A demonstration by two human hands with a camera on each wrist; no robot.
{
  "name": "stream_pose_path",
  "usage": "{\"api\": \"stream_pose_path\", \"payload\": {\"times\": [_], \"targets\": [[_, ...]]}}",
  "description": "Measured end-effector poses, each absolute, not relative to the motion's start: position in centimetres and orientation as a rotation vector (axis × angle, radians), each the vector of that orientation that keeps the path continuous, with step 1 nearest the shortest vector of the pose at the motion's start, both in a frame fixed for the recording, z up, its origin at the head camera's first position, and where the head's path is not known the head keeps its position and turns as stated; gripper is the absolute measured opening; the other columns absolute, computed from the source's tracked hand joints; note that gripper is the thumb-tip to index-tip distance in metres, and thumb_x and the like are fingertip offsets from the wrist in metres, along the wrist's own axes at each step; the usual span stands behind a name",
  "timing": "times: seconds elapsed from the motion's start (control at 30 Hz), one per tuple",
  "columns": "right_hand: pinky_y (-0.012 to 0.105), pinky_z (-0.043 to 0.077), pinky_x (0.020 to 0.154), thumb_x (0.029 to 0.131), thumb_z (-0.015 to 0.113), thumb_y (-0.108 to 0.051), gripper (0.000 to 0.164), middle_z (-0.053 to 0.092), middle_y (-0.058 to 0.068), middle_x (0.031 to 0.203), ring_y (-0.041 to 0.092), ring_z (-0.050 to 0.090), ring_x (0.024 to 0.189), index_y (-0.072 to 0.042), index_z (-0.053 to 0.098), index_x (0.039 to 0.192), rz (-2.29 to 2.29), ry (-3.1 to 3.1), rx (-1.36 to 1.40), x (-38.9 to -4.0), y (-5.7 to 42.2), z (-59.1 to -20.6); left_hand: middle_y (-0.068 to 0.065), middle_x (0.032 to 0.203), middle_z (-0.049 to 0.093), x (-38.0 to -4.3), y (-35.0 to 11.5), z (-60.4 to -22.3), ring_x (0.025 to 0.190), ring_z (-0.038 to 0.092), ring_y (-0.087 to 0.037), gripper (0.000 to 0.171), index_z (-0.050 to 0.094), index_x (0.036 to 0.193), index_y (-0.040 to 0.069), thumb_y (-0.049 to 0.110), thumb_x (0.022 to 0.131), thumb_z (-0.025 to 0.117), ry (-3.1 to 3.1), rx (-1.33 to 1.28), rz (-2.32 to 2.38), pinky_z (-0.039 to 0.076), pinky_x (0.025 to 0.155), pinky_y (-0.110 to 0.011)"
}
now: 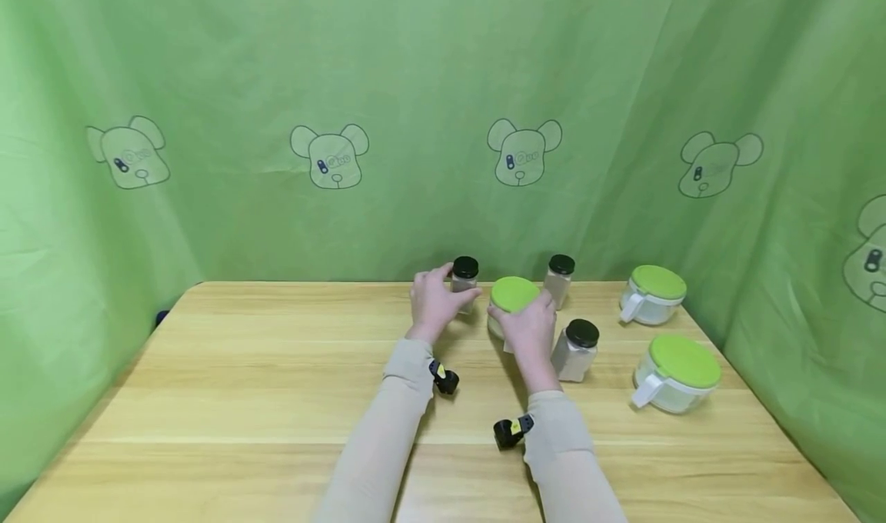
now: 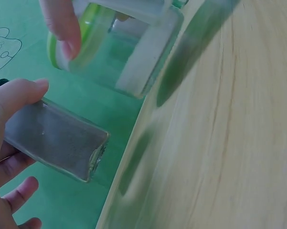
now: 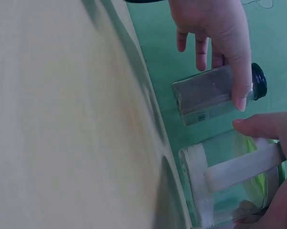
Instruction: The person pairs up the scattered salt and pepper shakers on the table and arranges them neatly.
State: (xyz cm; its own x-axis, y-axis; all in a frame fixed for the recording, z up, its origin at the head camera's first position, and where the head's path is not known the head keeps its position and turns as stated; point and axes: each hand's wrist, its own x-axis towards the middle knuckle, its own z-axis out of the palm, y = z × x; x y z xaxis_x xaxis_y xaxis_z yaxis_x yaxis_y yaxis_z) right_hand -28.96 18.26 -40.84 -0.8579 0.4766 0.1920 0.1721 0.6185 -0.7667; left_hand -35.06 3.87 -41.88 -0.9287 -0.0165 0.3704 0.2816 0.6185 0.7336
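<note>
My left hand (image 1: 434, 301) grips a square glass jar (image 2: 57, 138) with a black lid, thumb on one side and fingers on the other. Green curtain shows between its base and the table in both wrist views, so it hangs just above the wood. Beside it, my right hand (image 1: 530, 329) holds a round glass seasoning pot (image 3: 224, 191) by its upper part, near the green lid (image 1: 514, 294). White contents line the pot's bottom, and a white handle (image 3: 243, 167) runs along its side. Whether the pot touches the table I cannot tell.
Two more black-lidded jars stand near my right hand, one behind (image 1: 557, 281) and one to its right (image 1: 576, 351). Two green-lidded pots stand farther right, a back one (image 1: 652, 295) and a front one (image 1: 678, 373). A green curtain (image 1: 443, 61) surrounds the wooden table (image 1: 242, 400).
</note>
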Motion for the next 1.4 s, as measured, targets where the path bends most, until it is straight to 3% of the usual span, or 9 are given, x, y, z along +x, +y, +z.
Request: {"api": "stream_pose_path", "payload": {"times": [0.8, 1.4], "targets": [[0.060, 0.036, 0.109, 0.067, 0.086, -0.035, 0.109, 0.034, 0.032, 0.142, 0.048, 0.041, 0.129, 0.006, 0.022, 0.145, 1.184, -2.460, -0.436, -28.7, 16.2, -39.5, -0.005, 0.127, 0.067, -33.7, 0.1, -40.5, 0.117, 0.049, -0.029, 0.076, 0.060, 0.132, 0.012, 0.048, 0.069, 0.084, -2.420, -0.146, -1.195, 0.035, 0.103, -0.046], [0.059, 0.037, 0.109, 0.066, 0.087, -0.035, 0.108, 0.037, 0.029, 0.140, 0.044, 0.039, 0.129, 0.003, 0.025, 0.145, 1.246, -2.443, -0.317, -27.7, 12.7, -38.6, -0.008, 0.129, 0.066, -32.0, -4.0, -40.1, 0.117, 0.048, -0.029, 0.081, 0.059, 0.133, 0.008, 0.051, 0.069, 0.083, -2.402, -0.108, -1.147, 0.034, 0.105, -0.047]]}}
